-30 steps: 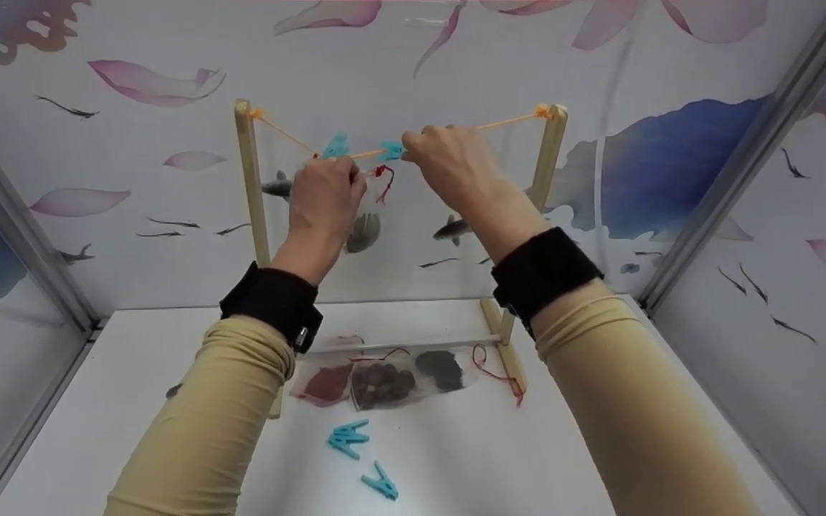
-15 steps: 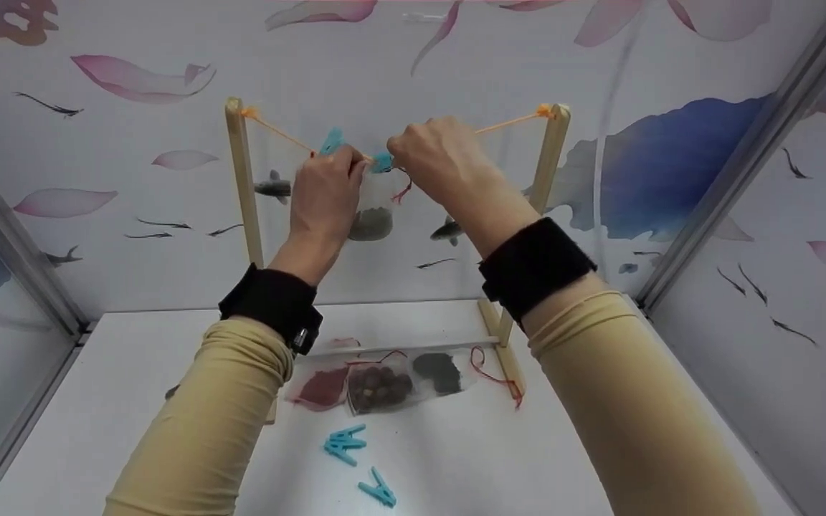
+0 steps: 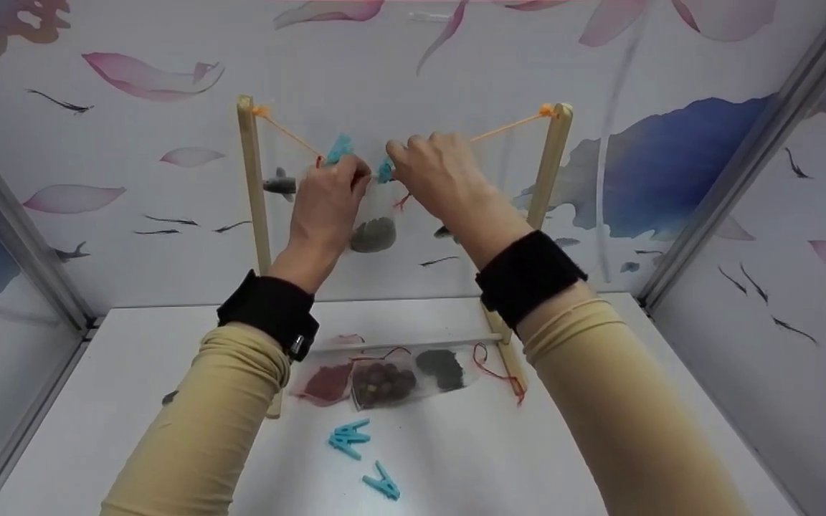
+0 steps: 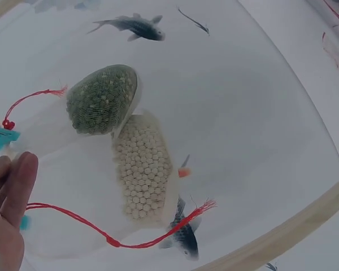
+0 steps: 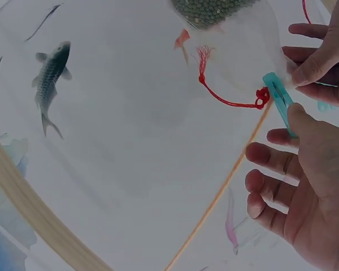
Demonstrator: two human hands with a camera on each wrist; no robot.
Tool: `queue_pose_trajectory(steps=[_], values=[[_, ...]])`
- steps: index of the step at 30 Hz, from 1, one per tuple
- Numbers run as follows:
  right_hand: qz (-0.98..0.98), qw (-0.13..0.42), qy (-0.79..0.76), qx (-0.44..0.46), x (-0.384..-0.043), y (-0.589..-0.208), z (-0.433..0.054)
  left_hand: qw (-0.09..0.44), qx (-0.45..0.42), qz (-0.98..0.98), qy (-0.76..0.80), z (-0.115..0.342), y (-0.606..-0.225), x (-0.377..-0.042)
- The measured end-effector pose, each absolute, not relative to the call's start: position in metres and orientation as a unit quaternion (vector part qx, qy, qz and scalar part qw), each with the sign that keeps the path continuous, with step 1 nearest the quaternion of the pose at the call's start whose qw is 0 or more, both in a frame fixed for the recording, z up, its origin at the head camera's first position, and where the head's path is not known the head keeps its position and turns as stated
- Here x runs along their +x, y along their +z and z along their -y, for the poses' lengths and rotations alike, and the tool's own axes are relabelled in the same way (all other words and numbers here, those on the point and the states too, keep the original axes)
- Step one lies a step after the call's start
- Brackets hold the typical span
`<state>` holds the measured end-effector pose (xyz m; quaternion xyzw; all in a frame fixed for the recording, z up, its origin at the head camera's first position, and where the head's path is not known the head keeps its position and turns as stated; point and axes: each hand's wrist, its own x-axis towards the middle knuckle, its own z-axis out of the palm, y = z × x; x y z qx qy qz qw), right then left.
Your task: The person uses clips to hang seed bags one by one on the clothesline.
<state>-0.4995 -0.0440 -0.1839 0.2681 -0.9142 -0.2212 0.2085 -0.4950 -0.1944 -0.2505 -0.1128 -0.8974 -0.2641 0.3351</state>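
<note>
My right hand (image 3: 442, 172) pinches a blue clothespin (image 5: 279, 101) on the orange cord (image 5: 214, 197), between thumb and index finger; the other fingers are loosely bent. Beside it, my left hand (image 3: 330, 197) pinches the top of a sheer mesh bag of green beans (image 4: 104, 100) with a red drawstring (image 5: 229, 101). The bag hangs below the cord. To its left hangs another mesh bag, filled with white beads (image 4: 144, 172), mostly hidden by my left hand in the head view. A second blue clothespin (image 3: 340, 149) is on the cord above my left hand.
The cord is tied between two wooden posts (image 3: 549, 165) (image 3: 252, 186). Below, on the white table (image 3: 456, 459), lie mesh bags with red (image 3: 328, 383), brown (image 3: 384, 385) and dark (image 3: 442, 369) contents. Several blue clothespins (image 3: 382, 481) lie nearer the front.
My right hand has moved slightly left and down with the clothespin, closer to my left hand. The green bean bag has turned and swung a little right.
</note>
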Motion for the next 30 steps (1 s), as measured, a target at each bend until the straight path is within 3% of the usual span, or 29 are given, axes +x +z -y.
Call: queue_pose_trajectory(steps=[9, 21, 25, 30], values=[[0.901, 0.299, -0.166, 0.269, -0.511, -0.214, 0.036, 0.354, -0.144, 0.891, -0.245, 0.199, -0.267, -0.493], [0.917, 0.267, -0.156, 0.251, -0.516, -0.239, 0.024, 0.370, -0.231, 0.877, -0.199, 0.206, -0.301, -0.488], [0.923, 0.242, -0.161, 0.254, -0.517, -0.253, 0.020, 0.326, -0.256, 0.888, -0.198, 0.206, -0.319, -0.485], [0.939, 0.179, -0.112, 0.271, -0.515, -0.279, 0.012, 0.189, -0.269, 0.922, -0.203, 0.206, -0.347, -0.474]])
